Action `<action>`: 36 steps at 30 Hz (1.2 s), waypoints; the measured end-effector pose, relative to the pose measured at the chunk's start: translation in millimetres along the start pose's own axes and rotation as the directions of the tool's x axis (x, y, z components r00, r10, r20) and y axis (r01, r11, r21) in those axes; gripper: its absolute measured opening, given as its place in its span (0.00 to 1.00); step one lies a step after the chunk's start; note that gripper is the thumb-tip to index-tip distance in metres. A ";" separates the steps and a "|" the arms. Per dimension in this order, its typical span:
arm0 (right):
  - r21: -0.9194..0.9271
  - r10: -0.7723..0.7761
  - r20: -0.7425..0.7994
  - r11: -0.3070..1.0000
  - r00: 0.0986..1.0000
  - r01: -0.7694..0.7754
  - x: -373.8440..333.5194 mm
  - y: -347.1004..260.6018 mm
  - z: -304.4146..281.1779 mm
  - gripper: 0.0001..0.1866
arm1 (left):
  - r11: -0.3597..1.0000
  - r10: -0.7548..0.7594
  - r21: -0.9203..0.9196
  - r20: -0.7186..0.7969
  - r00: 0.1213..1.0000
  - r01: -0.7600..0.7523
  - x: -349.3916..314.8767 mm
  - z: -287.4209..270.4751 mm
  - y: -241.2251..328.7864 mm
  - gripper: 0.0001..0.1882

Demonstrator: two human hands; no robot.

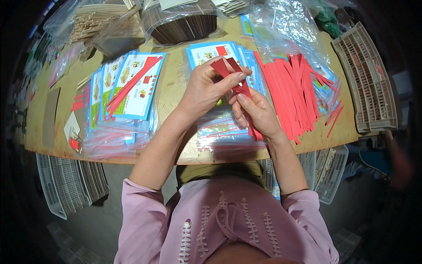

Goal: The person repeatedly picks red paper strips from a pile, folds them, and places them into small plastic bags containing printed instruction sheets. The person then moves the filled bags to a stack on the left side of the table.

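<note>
My left hand and my right hand are both closed on a few red paper strips. The upper ends fan apart at my left fingers, and the lower ends run down past my right palm. Beneath my hands lies a stack of blue-edged printed cards in clear plastic bags. To the right of my right hand spreads a big pile of loose red strips. Left of my left hand, more red strips lie across a second stack of printed cards.
Along the back stand bagged wooden sticks and a bag of dark brown flat pieces. Crumpled clear plastic sits at the back right. A beige slatted crate borders the table's right edge. White crates stand below the front edge.
</note>
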State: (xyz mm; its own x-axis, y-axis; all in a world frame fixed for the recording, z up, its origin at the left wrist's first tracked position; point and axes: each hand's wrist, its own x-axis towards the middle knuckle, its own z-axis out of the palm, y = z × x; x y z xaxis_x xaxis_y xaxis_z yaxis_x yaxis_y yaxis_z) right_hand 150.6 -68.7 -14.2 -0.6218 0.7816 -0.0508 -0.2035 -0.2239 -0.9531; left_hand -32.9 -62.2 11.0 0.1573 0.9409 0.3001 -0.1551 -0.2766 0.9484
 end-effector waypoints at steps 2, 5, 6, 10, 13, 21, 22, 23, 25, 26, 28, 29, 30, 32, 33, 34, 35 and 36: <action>0.013 0.012 -0.039 1.000 0.999 -0.012 -0.4 -1.4 0.2 0.12 | 0.999 -0.038 -0.018 -0.026 0.999 0.037 1.1 -0.8 1.0 0.12; 0.054 -0.005 -0.142 0.998 0.990 0.013 -2.1 -6.1 1.1 0.12 | 0.990 -0.108 -0.098 -0.117 0.987 0.097 2.8 -3.7 6.6 0.12; 0.069 -0.040 -0.204 0.996 0.978 0.055 -2.3 -7.9 -2.3 0.12 | 0.993 -0.074 -0.098 -0.130 0.989 0.061 6.3 -7.7 5.0 0.12; 0.046 -0.115 -0.396 0.988 0.911 0.145 4.0 -15.1 -14.4 0.11 | 0.972 -0.035 0.230 -0.052 0.998 0.046 11.1 -24.5 -8.5 0.10; 0.031 -0.090 -0.475 0.992 0.875 0.119 4.9 -19.3 -18.0 0.12 | 0.828 -0.231 0.545 0.120 0.966 0.131 -6.5 -14.4 -0.9 0.14; 0.240 -0.046 -0.447 0.956 0.893 0.170 3.2 -18.8 -33.2 0.11 | 0.566 -0.050 0.822 0.118 0.992 -0.069 -48.8 2.6 -13.9 0.11; 0.241 -0.054 -0.439 0.954 0.897 0.176 2.3 -19.4 -33.9 0.11 | 0.584 -0.030 0.810 0.094 0.995 -0.058 -49.0 4.4 -14.3 0.09; 0.186 -0.060 -0.456 0.969 0.888 0.161 -1.8 -21.2 -33.0 0.12 | 0.602 -0.011 0.797 0.070 0.998 -0.049 -49.4 5.4 -15.3 0.08; 0.072 -0.076 -0.480 0.989 0.874 0.126 -13.3 -26.5 -27.1 0.13 | 0.778 -0.067 0.620 -0.081 0.994 0.103 -50.1 -1.3 -36.1 0.07; 0.009 -0.080 -0.477 0.995 0.875 0.096 -20.6 -26.3 -21.3 0.12 | 0.846 -0.107 0.507 -0.148 0.983 0.168 -50.3 -6.1 -45.4 0.06; -0.117 -0.082 -0.485 0.993 0.871 0.028 -36.5 -22.7 -13.0 0.11 | 0.919 -0.172 0.321 -0.190 0.967 0.227 -47.8 -3.8 -42.5 0.06; -0.065 -0.080 -0.429 0.996 0.900 0.058 -37.6 -9.0 -21.9 0.10 | 0.940 -0.177 0.255 -0.197 0.964 0.225 -45.6 -1.7 -40.5 0.06; -0.146 -0.097 -0.447 0.989 0.889 0.035 -36.9 -5.9 -16.3 0.11 | 0.956 -0.187 0.188 -0.206 0.961 0.226 -46.0 0.7 -39.3 0.06; -0.305 -0.137 -0.480 0.952 0.866 -0.018 -32.7 0.8 0.5 0.13 | 0.958 -0.211 0.160 -0.159 0.964 0.236 -47.9 8.5 -38.4 0.05; -0.293 -0.119 -0.452 0.956 0.884 -0.021 -27.8 6.4 -2.0 0.14 | 0.960 -0.219 0.149 -0.137 0.966 0.239 -48.4 11.2 -37.9 0.05; -0.274 -0.083 -0.442 0.961 0.893 -0.046 -25.4 8.0 -4.8 0.13 | 0.955 -0.190 0.204 -0.132 0.973 0.214 -49.0 12.7 -39.2 0.05; -0.255 -0.047 -0.429 0.964 0.902 -0.071 -23.2 8.4 -5.8 0.13 | 0.948 -0.160 0.258 -0.127 0.979 0.189 -50.0 13.6 -41.4 0.05; -0.238 -0.008 -0.415 0.966 0.910 -0.100 -21.2 7.8 -5.7 0.12 | 0.937 -0.132 0.308 -0.123 0.984 0.164 -50.4 14.4 -41.5 0.05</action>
State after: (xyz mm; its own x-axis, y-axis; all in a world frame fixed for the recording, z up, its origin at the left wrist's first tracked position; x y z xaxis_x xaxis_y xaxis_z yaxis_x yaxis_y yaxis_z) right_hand 166.5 -83.8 -22.2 -0.2505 0.9544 -0.1625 0.0459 -0.1560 -0.9867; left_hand -20.4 -101.0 -42.0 0.0555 0.9860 0.1575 0.1813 -0.1651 0.9695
